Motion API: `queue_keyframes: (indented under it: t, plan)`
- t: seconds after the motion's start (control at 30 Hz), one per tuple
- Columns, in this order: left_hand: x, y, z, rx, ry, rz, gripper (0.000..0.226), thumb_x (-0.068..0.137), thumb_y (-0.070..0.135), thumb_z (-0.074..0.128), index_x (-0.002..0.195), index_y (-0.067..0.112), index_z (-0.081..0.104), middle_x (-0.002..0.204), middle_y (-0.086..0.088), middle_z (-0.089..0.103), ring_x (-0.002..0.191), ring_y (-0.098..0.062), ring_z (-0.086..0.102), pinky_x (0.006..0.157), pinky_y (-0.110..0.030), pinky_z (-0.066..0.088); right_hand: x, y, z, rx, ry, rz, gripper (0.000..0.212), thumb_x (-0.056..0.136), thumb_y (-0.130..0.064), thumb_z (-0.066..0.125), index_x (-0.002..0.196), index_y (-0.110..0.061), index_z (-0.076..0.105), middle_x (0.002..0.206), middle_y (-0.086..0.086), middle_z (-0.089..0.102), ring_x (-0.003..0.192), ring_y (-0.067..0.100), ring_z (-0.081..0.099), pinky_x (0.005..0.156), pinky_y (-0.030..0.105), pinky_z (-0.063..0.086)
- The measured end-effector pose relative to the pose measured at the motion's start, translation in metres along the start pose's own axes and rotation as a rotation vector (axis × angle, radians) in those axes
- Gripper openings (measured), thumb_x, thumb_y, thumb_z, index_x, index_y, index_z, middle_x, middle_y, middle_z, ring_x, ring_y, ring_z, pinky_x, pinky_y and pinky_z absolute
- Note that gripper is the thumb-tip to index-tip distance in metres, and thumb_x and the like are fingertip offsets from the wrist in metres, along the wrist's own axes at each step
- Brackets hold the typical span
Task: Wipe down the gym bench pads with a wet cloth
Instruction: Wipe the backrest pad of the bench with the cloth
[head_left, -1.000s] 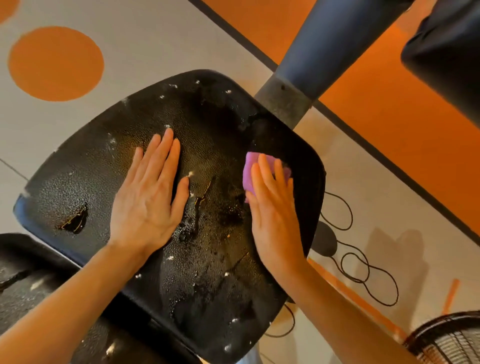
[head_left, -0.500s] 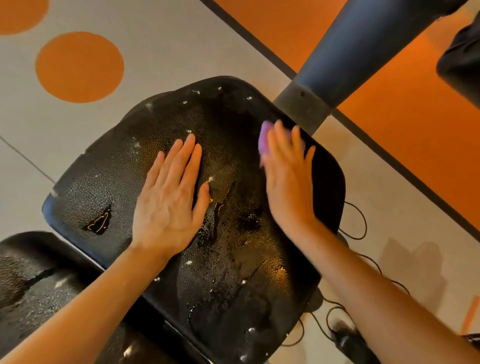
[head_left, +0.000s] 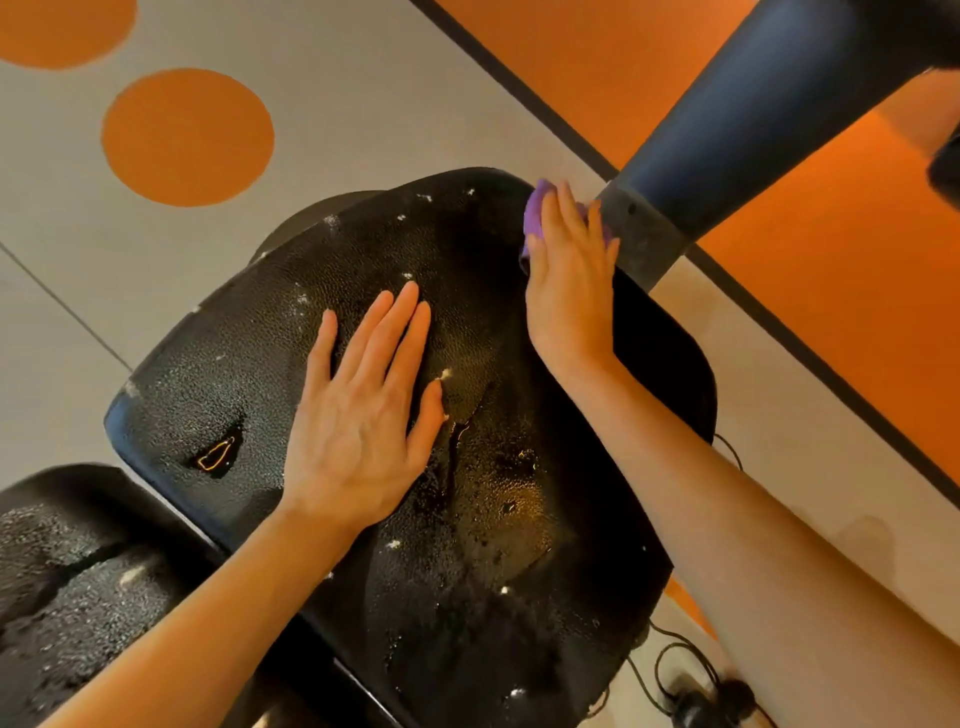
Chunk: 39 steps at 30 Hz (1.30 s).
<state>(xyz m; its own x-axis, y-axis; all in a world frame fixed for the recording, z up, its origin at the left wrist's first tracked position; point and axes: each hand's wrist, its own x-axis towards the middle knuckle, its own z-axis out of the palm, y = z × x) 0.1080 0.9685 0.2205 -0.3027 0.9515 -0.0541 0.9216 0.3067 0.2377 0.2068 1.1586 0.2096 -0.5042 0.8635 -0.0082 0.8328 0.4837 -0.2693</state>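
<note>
Nearest the camera, at the lower left, a second black pad (head_left: 67, 587) shows a cracked, worn surface speckled with pale flecks. Just beyond it lies the main black bench pad (head_left: 467, 545), tilted across the middle of the view, its pebbled cover glistening wet, dotted with white specks, and torn in places, with one open tear (head_left: 215, 457) near its left edge and a split near its centre. The left hand (head_left: 363, 415) rests palm down on the middle of this pad, fingers straight and close together, thumb spread a little to the side, holding nothing. Farther up, the right hand (head_left: 569, 280) lies flat with its fingers extended over a purple cloth (head_left: 535, 218), pressing it against the pad's far upper edge; only the cloth's left part and a small bit past the fingertips show from under the hand. Right beside those fingertips stands the grey collar of a dark blue frame post (head_left: 753, 114), which slants up toward the top right corner. At the lower right, a black cable (head_left: 670, 660) loops over the floor. The floor (head_left: 363, 78) is pale grey with large orange circles (head_left: 187, 137) at the upper left, and a dark stripe divides it from a broad orange area (head_left: 857, 291) on the right.
</note>
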Motion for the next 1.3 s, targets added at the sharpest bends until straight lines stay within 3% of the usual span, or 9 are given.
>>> queue_keyframes:
  t: [0.17,0.37,0.47,0.63,0.8,1.0,1.13,1.2,1.3]
  plan:
    - [0.0,-0.001,-0.001,-0.012,0.003,-0.004,0.062,0.101,0.042,0.031,0.156,0.014,0.024,0.165,-0.001,0.018,0.153,-0.017,0.015,0.125,-0.045,0.005,-0.091,0.047,-0.025,0.081,-0.022,-0.011,0.052,0.1,-0.013,0.035,0.15,-0.012,0.024,0.156,0.007,0.028,0.147,0.028,0.019,0.119,0.048,0.023]
    - [0.001,-0.001,0.0,-0.003,0.001,-0.002,0.063,0.1,0.043,0.031,0.156,0.014,0.025,0.165,-0.001,0.019,0.152,-0.018,0.015,0.125,-0.046,0.007,0.021,-0.017,0.004,0.116,0.013,-0.134,0.052,0.095,-0.005,0.048,0.145,-0.003,0.035,0.152,0.015,0.036,0.142,0.033,0.03,0.116,0.051,0.027]
    - [0.001,-0.001,0.0,-0.007,0.006,-0.009,0.063,0.1,0.043,0.032,0.156,0.014,0.026,0.164,-0.001,0.019,0.152,-0.018,0.015,0.124,-0.047,0.009,-0.007,0.014,-0.007,0.138,-0.048,-0.204,0.051,0.099,-0.005,0.044,0.147,-0.005,0.03,0.155,0.013,0.031,0.145,0.031,0.023,0.118,0.047,0.024]
    - [0.001,0.0,-0.001,-0.012,0.013,-0.012,0.062,0.1,0.043,0.032,0.155,0.013,0.027,0.164,-0.002,0.021,0.152,-0.019,0.018,0.124,-0.048,0.011,-0.034,0.031,-0.018,0.133,-0.007,-0.069,0.049,0.101,-0.012,0.038,0.149,-0.008,0.028,0.154,0.01,0.033,0.145,0.024,0.025,0.12,0.038,0.021]
    - [0.002,0.001,0.0,0.003,0.013,-0.009,0.062,0.1,0.043,0.031,0.155,0.013,0.029,0.164,-0.003,0.023,0.152,-0.019,0.02,0.123,-0.05,0.015,0.047,-0.036,0.006,0.176,-0.054,-0.326,0.043,0.1,-0.013,0.042,0.143,-0.006,0.04,0.15,0.011,0.039,0.141,0.027,0.032,0.119,0.042,0.026]
    - [0.0,-0.001,0.002,-0.024,0.041,-0.004,0.061,0.101,0.042,0.033,0.154,0.013,0.031,0.164,-0.003,0.023,0.152,-0.018,0.02,0.123,-0.049,0.015,0.0,0.022,-0.019,0.287,-0.011,-0.057,0.045,0.103,-0.016,0.036,0.148,-0.012,0.033,0.153,0.003,0.037,0.136,0.005,0.032,0.105,-0.004,0.014]
    - [0.001,-0.001,0.002,-0.019,0.041,-0.001,0.061,0.1,0.041,0.034,0.153,0.012,0.032,0.163,-0.003,0.025,0.152,-0.019,0.021,0.123,-0.049,0.015,0.035,-0.069,0.012,0.245,-0.018,-0.35,0.039,0.1,-0.011,0.041,0.138,-0.006,0.046,0.143,0.011,0.048,0.137,0.027,0.037,0.117,0.039,0.028]
    - [0.001,-0.001,0.002,-0.017,0.039,0.002,0.061,0.1,0.042,0.034,0.154,0.013,0.031,0.163,-0.003,0.024,0.152,-0.019,0.02,0.123,-0.048,0.015,0.037,-0.073,0.013,0.256,-0.107,-0.438,0.04,0.102,-0.015,0.039,0.142,-0.008,0.043,0.151,0.009,0.04,0.144,0.025,0.027,0.119,0.036,0.022]
    - [0.001,-0.002,0.003,-0.012,0.037,0.002,0.061,0.1,0.042,0.034,0.154,0.013,0.032,0.164,-0.003,0.023,0.152,-0.018,0.02,0.123,-0.049,0.016,0.022,-0.013,0.0,0.236,-0.09,-0.321,0.045,0.103,-0.014,0.037,0.147,-0.012,0.033,0.157,0.004,0.027,0.148,0.022,0.017,0.121,0.032,0.014]
